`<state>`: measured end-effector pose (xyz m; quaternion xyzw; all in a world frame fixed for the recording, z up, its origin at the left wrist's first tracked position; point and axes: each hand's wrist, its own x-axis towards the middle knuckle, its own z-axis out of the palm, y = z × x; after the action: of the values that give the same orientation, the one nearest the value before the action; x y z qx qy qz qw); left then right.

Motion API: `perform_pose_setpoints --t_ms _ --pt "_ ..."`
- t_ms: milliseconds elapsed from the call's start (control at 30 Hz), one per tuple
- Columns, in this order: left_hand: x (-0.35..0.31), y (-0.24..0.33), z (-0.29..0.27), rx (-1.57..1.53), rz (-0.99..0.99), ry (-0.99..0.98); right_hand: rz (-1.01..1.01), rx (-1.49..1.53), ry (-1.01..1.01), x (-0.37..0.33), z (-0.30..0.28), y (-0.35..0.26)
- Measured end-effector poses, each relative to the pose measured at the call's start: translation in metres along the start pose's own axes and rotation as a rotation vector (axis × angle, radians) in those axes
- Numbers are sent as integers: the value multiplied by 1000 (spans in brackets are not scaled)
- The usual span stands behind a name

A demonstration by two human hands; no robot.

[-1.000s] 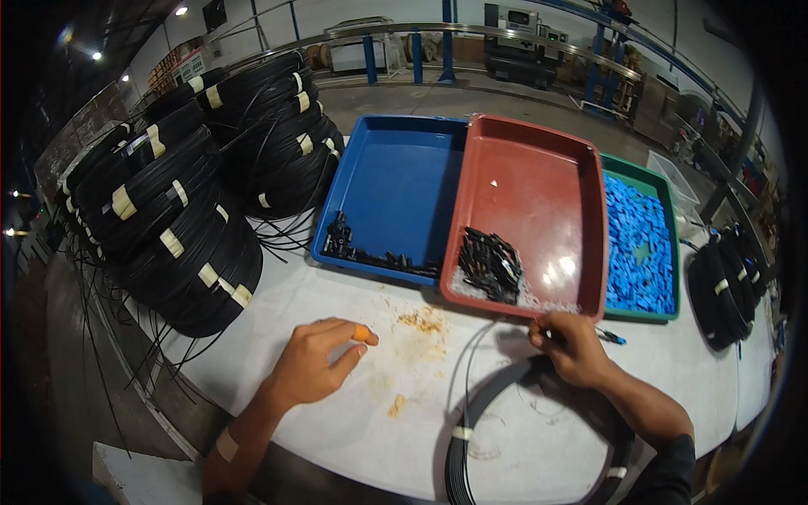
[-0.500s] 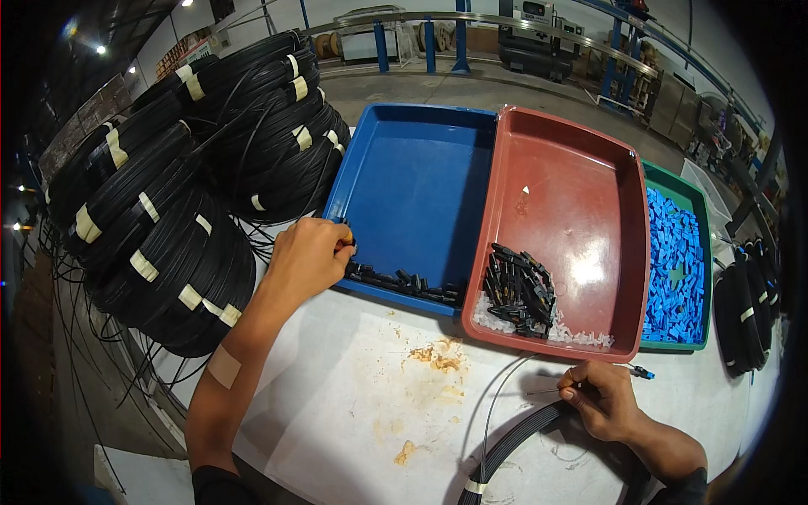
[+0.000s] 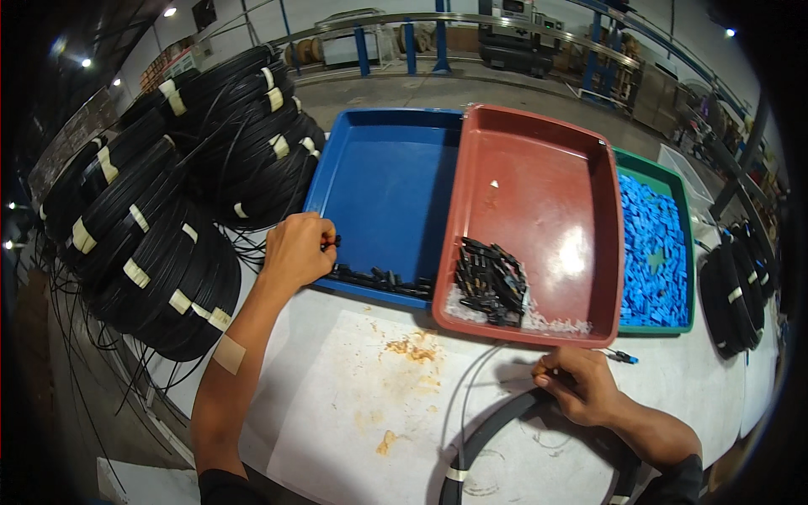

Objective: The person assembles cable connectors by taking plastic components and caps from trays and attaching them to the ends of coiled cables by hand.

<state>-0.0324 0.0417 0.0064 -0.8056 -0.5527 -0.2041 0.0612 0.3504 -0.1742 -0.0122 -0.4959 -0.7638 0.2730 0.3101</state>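
My left hand [image 3: 296,247] is at the near left corner of the blue tray [image 3: 335,160], its fingers closed on a small black connector part [image 3: 336,241]. More black parts [image 3: 383,279] lie along that tray's near side. In front of the red tray [image 3: 539,338], my right hand [image 3: 582,385] pinches the thin end of a black cable. Below that hand curves a coil of black cable [image 3: 497,427], bound with a pale band [image 3: 456,475]. Beyond the hand, a blue-tipped cable end [image 3: 623,357] pokes out over the table.
Black connector pieces [image 3: 491,282] and small white pieces [image 3: 555,324] lie in the red tray. Blue pieces [image 3: 652,244] fill the green tray [image 3: 689,286]. Large black cable coils [image 3: 160,278] are stacked at left, smaller coils [image 3: 730,303] at right. Yellowish scraps [image 3: 412,347] dot the white table.
The whole view has shifted, so trays and coils appear farther left. The black part in my left fingers shows more plainly. My right hand keeps its pinch on the cable end.
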Motion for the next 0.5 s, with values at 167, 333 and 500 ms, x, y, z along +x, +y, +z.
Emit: perform_pose_setpoints --t_ms 167,333,500 --pt "0 -2 -4 41 -32 -22 -125 -54 3 2 1 1" --pt "-1 28 -18 -92 72 117 -135 -37 60 0 3 5" --pt "-8 119 -30 -489 195 110 -154 -80 163 2 -2 11"
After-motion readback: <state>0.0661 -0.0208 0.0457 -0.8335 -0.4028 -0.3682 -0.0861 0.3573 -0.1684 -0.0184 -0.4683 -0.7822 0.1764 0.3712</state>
